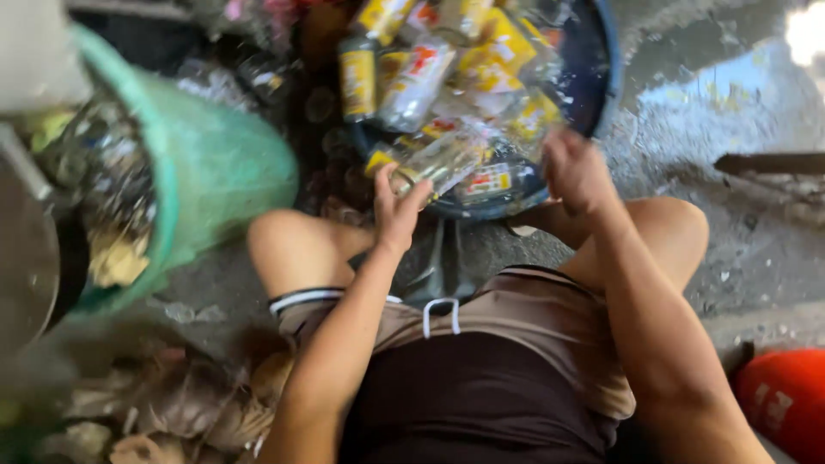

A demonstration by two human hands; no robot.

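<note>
Glass bottle [434, 163] seemingly between left fingers [404, 193].

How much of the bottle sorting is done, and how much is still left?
Done, it seems: the green basket on the left already holds a heap of things. In hand: the left hand grips a clear glass bottle; the right hand reaches over the blue tub. Left: the tub is piled with labelled bottles.

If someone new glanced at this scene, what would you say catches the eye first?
Most striking is the dark round tub at top centre, heaped with clear glass bottles bearing yellow and red labels. Just below it, the left hand grips one bottle at the tub's near edge, while the right hand hovers beside it. A green basket of scraps stands at left.
</note>
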